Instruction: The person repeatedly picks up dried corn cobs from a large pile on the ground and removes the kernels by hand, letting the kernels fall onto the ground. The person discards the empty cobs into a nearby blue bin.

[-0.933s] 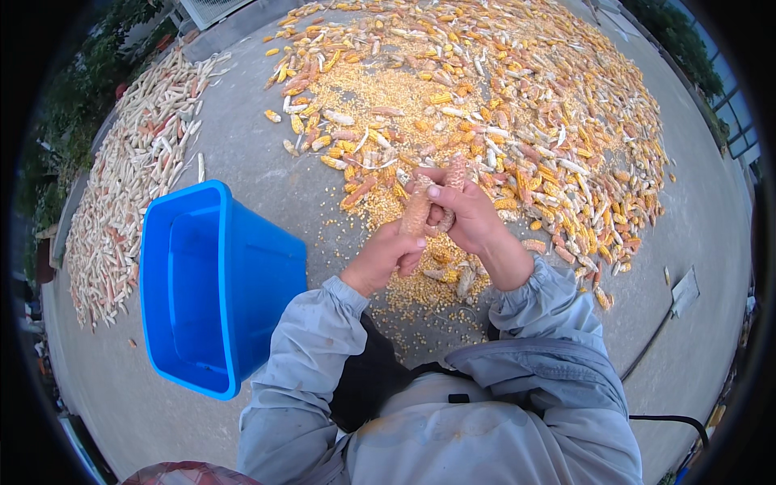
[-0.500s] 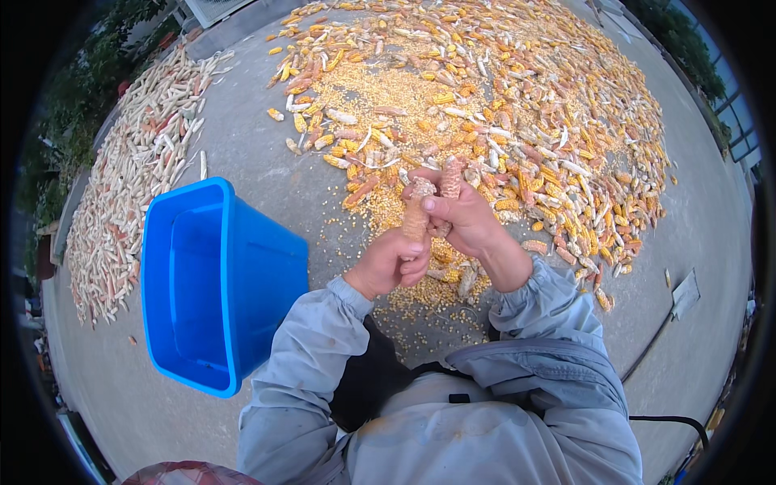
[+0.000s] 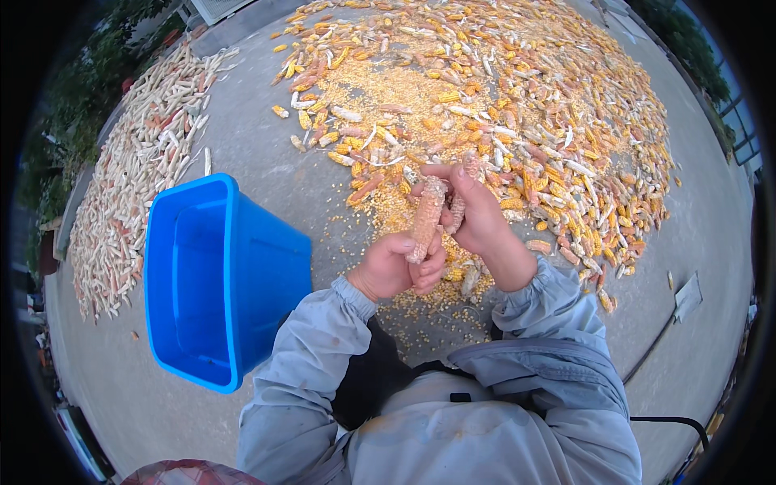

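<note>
My left hand (image 3: 398, 263) is closed round the lower part of a pinkish corn cob (image 3: 428, 217), which looks mostly bare of kernels and stands tilted in the grip. Close beside it, my right hand (image 3: 480, 212) is wrapped round a second reddish cob (image 3: 459, 198), partly hidden by the thumb and fingers. The two cobs are side by side, their upper parts nearly touching. Beneath both hands, loose yellow kernels (image 3: 436, 303) lie scattered on the concrete, at the near edge of a wide spread of corn ears and kernels (image 3: 388, 85).
A blue plastic tub (image 3: 271, 267) lies on its side at the left, its mouth facing left. Behind it is a long heap of pale, stripped cobs (image 3: 145, 162). At the right, a flat-bladed tool (image 3: 688, 297) with a long handle rests on the concrete.
The left hand's cob has turned, showing more of its length below the thumb. My right hand has shifted slightly right with its cob, and the gap between the hands has widened a little.
</note>
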Motion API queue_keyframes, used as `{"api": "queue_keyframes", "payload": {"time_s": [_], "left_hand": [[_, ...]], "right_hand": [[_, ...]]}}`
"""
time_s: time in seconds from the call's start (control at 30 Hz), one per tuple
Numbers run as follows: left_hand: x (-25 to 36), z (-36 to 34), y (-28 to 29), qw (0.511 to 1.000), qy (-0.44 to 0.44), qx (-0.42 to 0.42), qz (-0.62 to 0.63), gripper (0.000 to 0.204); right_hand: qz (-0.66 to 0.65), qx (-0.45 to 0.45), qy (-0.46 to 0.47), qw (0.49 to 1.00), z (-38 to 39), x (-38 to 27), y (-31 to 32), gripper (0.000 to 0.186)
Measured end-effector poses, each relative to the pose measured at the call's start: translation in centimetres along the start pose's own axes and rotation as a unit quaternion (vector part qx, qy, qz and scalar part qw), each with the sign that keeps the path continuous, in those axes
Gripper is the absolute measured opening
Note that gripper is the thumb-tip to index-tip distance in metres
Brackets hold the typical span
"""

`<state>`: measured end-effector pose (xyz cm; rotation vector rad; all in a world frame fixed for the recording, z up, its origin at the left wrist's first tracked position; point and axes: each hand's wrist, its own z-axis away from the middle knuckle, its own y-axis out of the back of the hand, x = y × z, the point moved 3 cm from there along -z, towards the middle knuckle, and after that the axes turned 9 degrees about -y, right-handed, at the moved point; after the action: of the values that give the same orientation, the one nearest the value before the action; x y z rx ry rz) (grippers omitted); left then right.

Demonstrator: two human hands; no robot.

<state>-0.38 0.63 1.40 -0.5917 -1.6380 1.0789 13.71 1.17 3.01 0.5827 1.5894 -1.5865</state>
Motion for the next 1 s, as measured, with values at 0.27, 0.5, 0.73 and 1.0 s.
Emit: {"api": "queue_keyframes", "payload": {"time_s": [0.27, 0.5, 0.73, 1.0], "left_hand": [[1.4, 1.5, -1.0, 0.992, -0.052, -0.088, 0.067, 0.038], [2.3, 2.5, 0.0, 0.988, -0.149, -0.011, 0.026, 0.037], [13.1, 10.1, 0.2, 0.801, -0.598, 0.024, -0.002, 0.046], [12.9, 11.8, 2.3, 0.813, -0.567, 0.13, -0.019, 0.041]], "right_hand": [[0.04, 0.113, -0.027, 0.992, 0.3, 0.1, 0.1, 0.055], [0.111, 0.127, -0.044, 0.985, 0.4, 0.8, 0.2, 0.054], [0.267, 0.239, -0.003, 0.934, -0.3, 1.8, 6.6, 0.051], [0.585, 0.4, -0.209, 0.674, 4.8, 13.4, 25.1, 0.046]]}}
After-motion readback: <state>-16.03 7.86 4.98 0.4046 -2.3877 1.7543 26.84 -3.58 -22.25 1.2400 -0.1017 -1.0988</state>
